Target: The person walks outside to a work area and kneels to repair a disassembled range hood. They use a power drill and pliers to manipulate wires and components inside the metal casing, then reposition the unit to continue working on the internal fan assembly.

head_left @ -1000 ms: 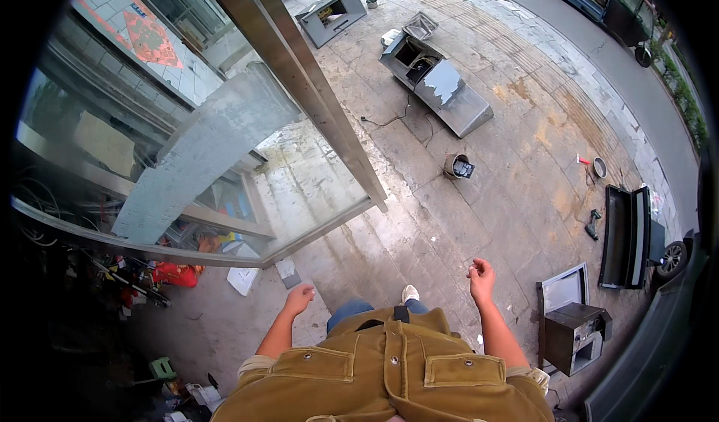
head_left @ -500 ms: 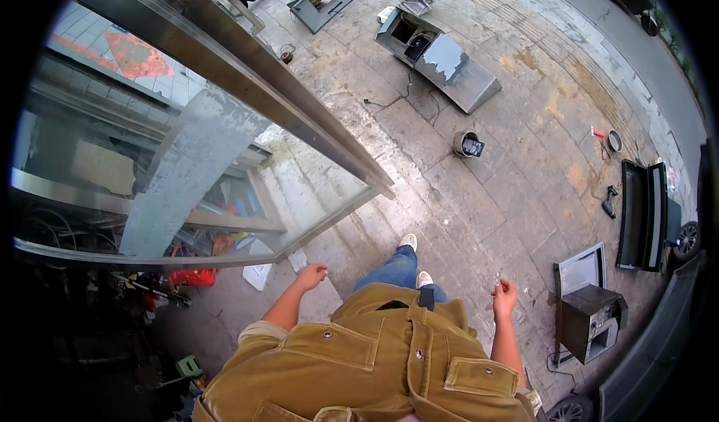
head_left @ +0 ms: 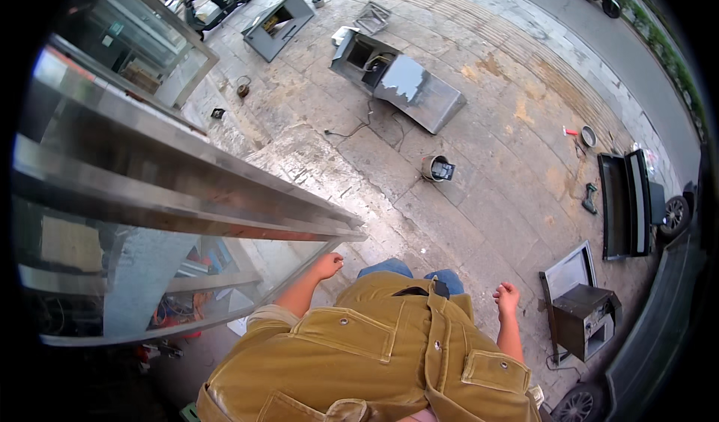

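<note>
My left hand (head_left: 328,265) hangs out in front of my body on the left, its fingers loosely bent, with nothing visible in it. It is close beside the lower edge of a metal-framed glass door (head_left: 288,231). On the other side, my right hand (head_left: 507,296) hangs over the paving, fingers half curled and a little apart, also with nothing visible in it. My mustard jacket (head_left: 359,339) fills the bottom of the view, and my jeans (head_left: 386,268) show just beyond it.
Ahead on the paving lie a grey metal cabinet (head_left: 423,96), a bucket (head_left: 437,168) and another cabinet (head_left: 278,26). To the right are a cordless drill (head_left: 590,198), a black open case (head_left: 614,205) and a metal box unit (head_left: 586,321). A scooter (head_left: 222,2) stands far left.
I have walked forward and the view has shifted. The door frame now reaches lower across the left side, next to my left hand. Ground objects sit farther left; both hands remain without visible objects.
</note>
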`<state>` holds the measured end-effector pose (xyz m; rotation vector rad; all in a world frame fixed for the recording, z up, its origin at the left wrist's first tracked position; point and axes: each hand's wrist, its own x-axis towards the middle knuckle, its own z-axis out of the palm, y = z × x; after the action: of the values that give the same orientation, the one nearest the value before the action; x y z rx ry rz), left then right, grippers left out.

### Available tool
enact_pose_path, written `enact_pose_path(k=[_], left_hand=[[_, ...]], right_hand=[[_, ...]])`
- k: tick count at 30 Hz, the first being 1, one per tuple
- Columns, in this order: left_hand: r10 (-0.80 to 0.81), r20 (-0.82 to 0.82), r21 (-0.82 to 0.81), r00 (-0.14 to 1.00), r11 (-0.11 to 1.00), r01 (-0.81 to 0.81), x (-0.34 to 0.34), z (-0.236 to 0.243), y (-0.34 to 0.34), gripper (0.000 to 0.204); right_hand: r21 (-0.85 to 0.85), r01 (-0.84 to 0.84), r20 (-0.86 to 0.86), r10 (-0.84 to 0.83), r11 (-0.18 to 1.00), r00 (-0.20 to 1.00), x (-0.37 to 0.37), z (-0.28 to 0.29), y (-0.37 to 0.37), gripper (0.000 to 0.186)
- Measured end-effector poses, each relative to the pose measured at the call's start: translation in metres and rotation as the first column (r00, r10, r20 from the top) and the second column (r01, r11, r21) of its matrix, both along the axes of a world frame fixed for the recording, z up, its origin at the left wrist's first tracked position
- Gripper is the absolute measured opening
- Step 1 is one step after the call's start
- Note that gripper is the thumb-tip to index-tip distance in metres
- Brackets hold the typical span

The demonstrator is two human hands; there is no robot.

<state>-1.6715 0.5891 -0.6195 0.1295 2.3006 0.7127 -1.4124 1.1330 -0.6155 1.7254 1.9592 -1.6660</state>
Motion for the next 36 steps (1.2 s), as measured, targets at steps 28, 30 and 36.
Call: enact_pose_path(k=[28, 30, 36], left_hand=[[-0.442, 0.15, -0.178, 0.884, 0.868, 0.464, -0.404, -0.185, 0.89, 0.031], [-0.545, 0.077, -0.15, 0.835, 0.821, 0.55, -0.417, -0.196, 1.015, 0.032], [-0.771, 0.005, 0.095, 0.636, 0.634, 0.768, -0.364, -0.111, 1.359, 0.034]], right_hand=[[-0.017, 0.695, -0.167, -0.687, 0.719, 0.707, -0.031, -0.138, 0.641, 0.018], [-0.005, 0.746, -0.042, -0.745, 0.666, 0.665, 0.015, -0.18, 0.652, 0.015], [-0.18, 0.972, 0.041, -0.986, 0.153, 0.163, 0.03, -0.153, 0.696, 0.008]])
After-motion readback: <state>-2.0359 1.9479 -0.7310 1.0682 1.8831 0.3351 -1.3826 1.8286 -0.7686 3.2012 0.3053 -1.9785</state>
